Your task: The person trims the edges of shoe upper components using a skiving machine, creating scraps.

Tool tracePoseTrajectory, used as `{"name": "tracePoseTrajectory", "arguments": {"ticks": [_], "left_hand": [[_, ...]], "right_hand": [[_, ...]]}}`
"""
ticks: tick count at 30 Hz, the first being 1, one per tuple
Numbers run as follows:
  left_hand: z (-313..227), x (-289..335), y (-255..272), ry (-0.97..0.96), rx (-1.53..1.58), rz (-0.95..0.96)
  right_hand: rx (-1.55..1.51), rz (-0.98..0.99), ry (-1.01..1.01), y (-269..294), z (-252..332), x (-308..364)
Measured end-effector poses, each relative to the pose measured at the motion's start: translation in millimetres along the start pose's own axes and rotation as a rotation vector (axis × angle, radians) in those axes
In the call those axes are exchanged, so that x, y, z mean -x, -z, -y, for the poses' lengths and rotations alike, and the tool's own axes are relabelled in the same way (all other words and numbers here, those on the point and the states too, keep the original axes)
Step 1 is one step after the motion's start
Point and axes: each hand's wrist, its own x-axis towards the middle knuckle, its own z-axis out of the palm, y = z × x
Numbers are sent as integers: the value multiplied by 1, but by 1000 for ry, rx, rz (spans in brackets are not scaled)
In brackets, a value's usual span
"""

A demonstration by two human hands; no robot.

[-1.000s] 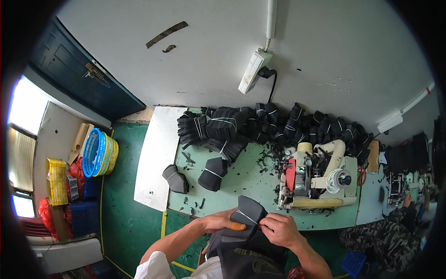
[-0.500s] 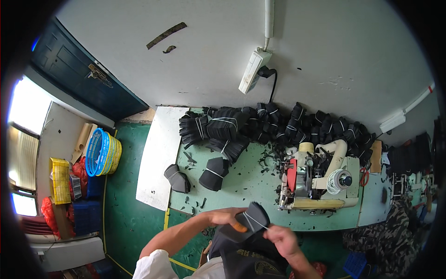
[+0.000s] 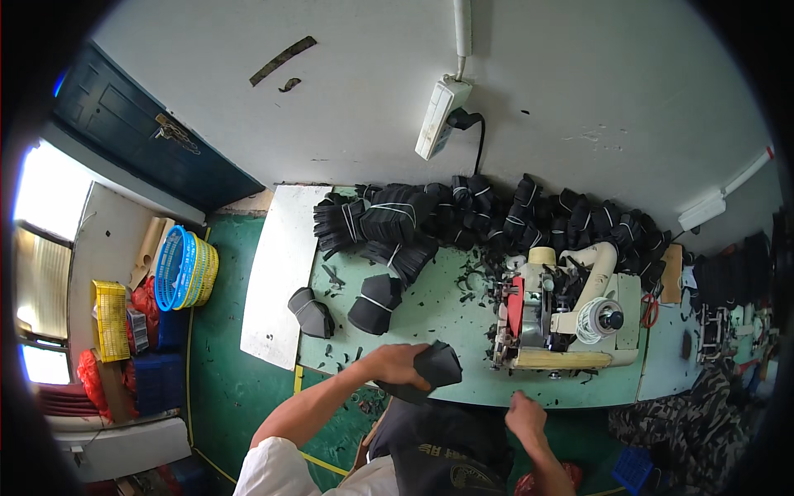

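Observation:
My left hand is closed around a stack of dark flat pieces, held just over the table's front edge. No white band shows on the visible part of this stack. To its right, apart from it, my right hand is closed, fingers curled; whatever is in them is too small or hidden to make out. On the green table beyond my left hand stand two dark bundles tied with white bands, a left one and a right one.
A pale sewing-type machine with a white thread spool stands at the table's right. Many banded black bundles line the wall. Dark scraps litter the tabletop. Red-handled scissors lie beside the machine. Stacked baskets are at left.
My right hand has come away from the stack, moving right and slightly up. The white band seen around the stack no longer shows. My left hand has moved slightly left and up with the stack.

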Motion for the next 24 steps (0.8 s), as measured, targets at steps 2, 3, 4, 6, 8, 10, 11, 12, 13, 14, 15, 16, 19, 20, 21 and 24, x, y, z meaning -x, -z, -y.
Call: {"name": "tracePoseTrajectory", "arguments": {"ticks": [2, 3, 4, 6, 8, 10, 11, 12, 13, 14, 15, 16, 19, 20, 21, 24], "left_hand": [[16, -3, -13, -25, 910, 213], [12, 0, -23, 88, 1231, 237], [19, -4, -39, 86, 1376, 209], [25, -9, -61, 91, 1527, 176], [22, -12, -73, 56, 1546, 4], [23, -18, -84, 52, 1439, -76], [18, -20, -83, 43, 1324, -146], [14, -19, -82, 20, 1279, -157], [8, -20, -80, 12, 1281, -148], [7, -20, -80, -43, 1182, -183], [7, -19, -81, -96, 1084, -216], [6, -19, -83, -115, 1084, -229], [22, -18, -79, -115, 1094, -206], [28, -20, -81, -135, 1128, -189], [33, -21, -83, -138, 1137, -188], [40, -23, -92, 118, 741, -290]], "right_hand": [[-108, -356, -49, -30, -41, -15], [-112, -357, -58, -35, -51, -24], [-104, -499, -17, -38, -57, -29], [-86, -609, -11, -34, -52, -31], [-58, -392, -135, 7, -15, -16], [-330, -113, -202, 31, 16, -1], [-632, -42, -139, 33, 28, 4], [-1042, 2, -73, 13, 40, -1], [-1451, 42, -1, -7, 50, -6], [-1570, 167, -71, 3, 74, -9], [-1682, 295, -146, 16, 96, -16], [-1675, 297, -148, 20, 107, -22], [-1626, 336, -134, 25, 130, -35], [-1604, 352, -148, 23, 134, -39], [-1581, 366, -163, 18, 137, -44], [-1222, -25, -115, -23, 136, -58]]}}
